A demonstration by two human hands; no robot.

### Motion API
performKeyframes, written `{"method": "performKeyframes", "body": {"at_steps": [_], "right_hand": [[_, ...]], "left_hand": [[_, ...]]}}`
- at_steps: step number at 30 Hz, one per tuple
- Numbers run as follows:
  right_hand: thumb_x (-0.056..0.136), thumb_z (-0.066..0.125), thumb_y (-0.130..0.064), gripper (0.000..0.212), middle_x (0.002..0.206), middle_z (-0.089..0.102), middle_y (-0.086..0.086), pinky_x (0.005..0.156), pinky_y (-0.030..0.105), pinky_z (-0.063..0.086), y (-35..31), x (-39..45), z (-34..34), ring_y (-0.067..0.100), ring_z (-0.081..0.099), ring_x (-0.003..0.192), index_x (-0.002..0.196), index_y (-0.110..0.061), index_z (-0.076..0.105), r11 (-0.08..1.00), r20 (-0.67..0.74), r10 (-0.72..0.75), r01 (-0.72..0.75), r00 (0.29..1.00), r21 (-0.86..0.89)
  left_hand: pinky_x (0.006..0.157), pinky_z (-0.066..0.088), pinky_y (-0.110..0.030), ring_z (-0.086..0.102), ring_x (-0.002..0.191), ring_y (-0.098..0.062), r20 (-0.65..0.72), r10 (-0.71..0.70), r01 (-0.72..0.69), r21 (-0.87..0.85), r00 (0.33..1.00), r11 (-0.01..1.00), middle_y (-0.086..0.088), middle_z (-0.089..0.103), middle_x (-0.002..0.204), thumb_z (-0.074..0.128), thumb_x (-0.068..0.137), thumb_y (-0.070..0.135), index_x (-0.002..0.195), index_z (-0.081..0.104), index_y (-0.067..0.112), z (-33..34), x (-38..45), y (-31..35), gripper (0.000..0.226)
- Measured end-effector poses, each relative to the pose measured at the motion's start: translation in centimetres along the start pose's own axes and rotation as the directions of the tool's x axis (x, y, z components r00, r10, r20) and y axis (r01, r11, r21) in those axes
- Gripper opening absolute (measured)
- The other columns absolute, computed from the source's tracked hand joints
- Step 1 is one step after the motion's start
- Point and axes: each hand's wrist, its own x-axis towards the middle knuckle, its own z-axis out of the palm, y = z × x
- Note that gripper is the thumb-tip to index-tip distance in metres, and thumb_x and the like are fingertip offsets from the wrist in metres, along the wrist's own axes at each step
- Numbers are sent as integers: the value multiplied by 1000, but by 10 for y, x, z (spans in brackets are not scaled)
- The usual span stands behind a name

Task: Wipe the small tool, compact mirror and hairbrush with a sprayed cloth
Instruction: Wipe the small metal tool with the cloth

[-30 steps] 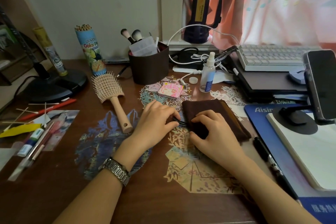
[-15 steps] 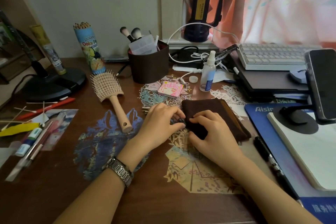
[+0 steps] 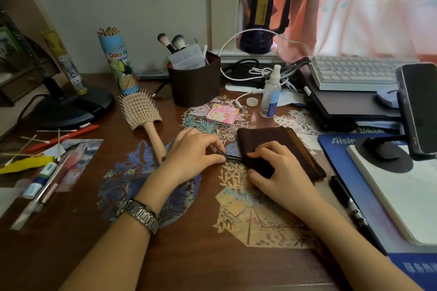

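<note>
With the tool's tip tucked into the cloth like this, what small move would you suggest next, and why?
Probably draw the tool leftward out through the cloth. The left hand pinches its free end, the other end sits in the fold under the right hand, so a pull wipes its length. The mirror and hairbrush lie untouched.

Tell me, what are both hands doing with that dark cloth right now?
Left hand pinches small black tool. Right hand presses brown cloth around tool's tip. Hairbrush, pink compact mirror lie untouched. Nothing in the way.

Cluttered wooden desk [image 3: 71,255] against pale wall [image 3: 142,2], pink curtain [image 3: 366,7].
</note>
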Motion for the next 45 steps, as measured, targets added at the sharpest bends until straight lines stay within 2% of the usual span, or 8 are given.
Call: {"method": "performKeyframes", "body": {"at_steps": [8, 13, 18, 24, 30, 34, 40, 45], "right_hand": [[80, 65, -32, 32, 111, 54, -9, 94, 26, 41, -1, 0, 0, 9, 48, 107, 110, -21, 66, 1000, -12, 12, -12, 1000, 17], [79, 67, -25, 13, 102, 57, -6, 88, 26, 45, -3, 1, 3, 9, 52, 101, 87, -16, 62, 998, -85, 46, -43, 995, 37], [80, 66, -18, 5, 98, 59, -8, 86, 26, 46, -3, 3, 4, 8, 54, 99, 79, -16, 62, 996, -112, 59, -50, 992, 79], [77, 69, -10, 9, 91, 61, -11, 72, 6, 41, -2, 5, 0, -8, 55, 92, 72, -13, 63, 966, -215, 145, -91, 966, 243], [78, 69, -11, 10, 91, 64, -9, 74, -1, 35, -2, 4, -5, -8, 54, 90, 71, -13, 62, 931, -208, 229, -151, 951, 334], [78, 69, -13, 9, 92, 64, -10, 73, -1, 35, -1, 5, -5, -9, 54, 90, 72, -14, 63, 919, -187, 247, -169, 951, 356], [78, 70, -11, 12, 92, 64, -10, 73, -2, 34, 0, 4, -5, -9, 55, 90, 70, -15, 62, 925, -191, 228, -151, 955, 350], [78, 70, -12, 15, 93, 63, -12, 73, -3, 34, 0, 4, -5, -11, 53, 92, 68, -20, 62, 926, -177, 214, -142, 961, 349]], "left_hand": [[106, 19, -29, 42, 82, 2, -1, -61, 61, 27, 998, 998, 18, 61, 82, 69, 79, 44, 89, 66, 36, -11, -4, -8, 13], [114, 18, -36, 53, 95, -7, 17, -54, 54, 1, 998, 999, 17, 64, 82, 72, 77, 40, 88, 67, 36, -16, -3, -8, 12], [116, 12, -34, 53, 88, 6, 72, -34, 41, -91, 997, 995, 21, 64, 77, 73, 78, 33, 84, 64, 37, -20, -3, -10, 11], [113, 19, -35, 53, 84, 0, 65, -24, 30, -91, 998, 995, 12, 66, 79, 67, 83, 35, 83, 70, 32, -20, -4, -11, 5], [90, 37, -33, 48, 96, -10, 86, -40, 48, -85, 996, 995, 12, 65, 90, 63, 86, 33, 85, 70, 32, -15, -5, -12, 7], [97, 30, -32, 44, 92, -8, 90, -17, 18, -12, 996, 1000, 20, 58, 85, 59, 90, 31, 88, 69, 29, -12, -3, -14, 10], [111, 7, -30, 43, 109, -10, 82, 6, -18, 145, 997, 989, 16, 58, 98, 49, 95, 35, 90, 62, 29, -5, -2, -11, 15], [114, 3, -32, 38, 115, -11, 114, -12, -15, 234, 993, 972, 12, 54, 102, 43, 96, 41, 89, 53, 29, 0, -2, -10, 17]]}}
